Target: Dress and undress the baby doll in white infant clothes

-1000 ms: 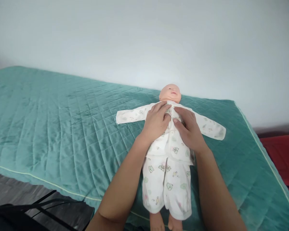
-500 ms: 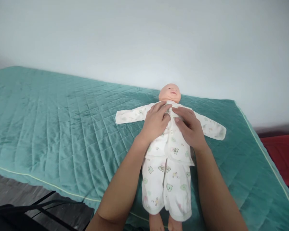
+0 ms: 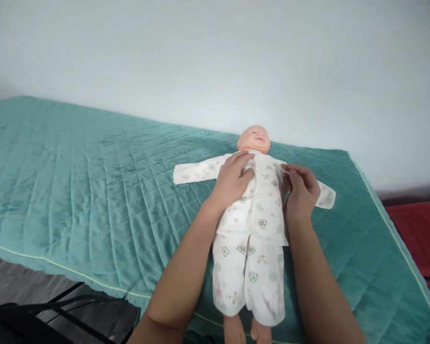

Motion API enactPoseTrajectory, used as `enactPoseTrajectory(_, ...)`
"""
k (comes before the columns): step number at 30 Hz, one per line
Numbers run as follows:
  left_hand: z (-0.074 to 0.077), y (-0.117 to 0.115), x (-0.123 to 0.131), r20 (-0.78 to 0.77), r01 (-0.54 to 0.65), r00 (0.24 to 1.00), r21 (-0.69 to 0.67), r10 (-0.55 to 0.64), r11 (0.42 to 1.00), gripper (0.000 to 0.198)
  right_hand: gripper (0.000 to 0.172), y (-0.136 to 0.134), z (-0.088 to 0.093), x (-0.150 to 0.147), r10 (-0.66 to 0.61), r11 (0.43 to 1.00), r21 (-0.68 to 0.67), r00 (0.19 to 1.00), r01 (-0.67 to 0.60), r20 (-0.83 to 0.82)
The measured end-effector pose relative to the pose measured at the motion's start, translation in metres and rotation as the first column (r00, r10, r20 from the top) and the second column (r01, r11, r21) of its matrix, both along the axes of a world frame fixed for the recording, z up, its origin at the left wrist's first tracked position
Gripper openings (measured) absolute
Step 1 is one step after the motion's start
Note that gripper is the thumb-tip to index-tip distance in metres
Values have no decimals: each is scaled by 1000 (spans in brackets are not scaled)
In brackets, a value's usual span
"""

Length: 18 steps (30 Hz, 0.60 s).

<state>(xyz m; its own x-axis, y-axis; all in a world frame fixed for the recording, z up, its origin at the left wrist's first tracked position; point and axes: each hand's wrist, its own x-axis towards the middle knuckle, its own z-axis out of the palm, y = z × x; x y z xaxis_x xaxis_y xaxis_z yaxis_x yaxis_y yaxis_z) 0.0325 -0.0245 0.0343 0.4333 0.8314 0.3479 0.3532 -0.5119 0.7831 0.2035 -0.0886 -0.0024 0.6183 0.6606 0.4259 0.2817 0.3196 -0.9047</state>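
Observation:
A baby doll (image 3: 255, 138) lies on its back, head toward the wall, its bare feet at the bottom edge of the view. It wears a white printed shirt (image 3: 265, 210) and matching white pants (image 3: 229, 272). The sleeves spread out to both sides, with no doll hands showing at the cuffs. My left hand (image 3: 234, 177) rests flat on the chest of the shirt, fingers stretched. Beside the doll's shoulder on the right, my right hand (image 3: 303, 188) pinches the shirt's cloth near the top of that sleeve.
A green quilted cover (image 3: 93, 181) with pale piping lies under the doll. Behind it rises a white wall (image 3: 200, 57). A red object (image 3: 415, 234) stands beyond the right edge. At the lower left are black bars (image 3: 75, 317) above a grey floor.
My right hand has moved right from the middle of the chest to the shoulder, and its fingers have closed on the cloth. My left hand has stayed almost in place.

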Motion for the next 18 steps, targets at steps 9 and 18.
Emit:
enactPoseTrajectory(9,-34,15,-29,-98,-243,960,168,261,955,39,39,-3,-22,34,-50,972,-181,883,151,467)
enactPoseTrajectory(18,-60,-5,-128,-544,-415,702,212,460,885,63,65,-81,-29,91,187,650,-570,621,502,761)
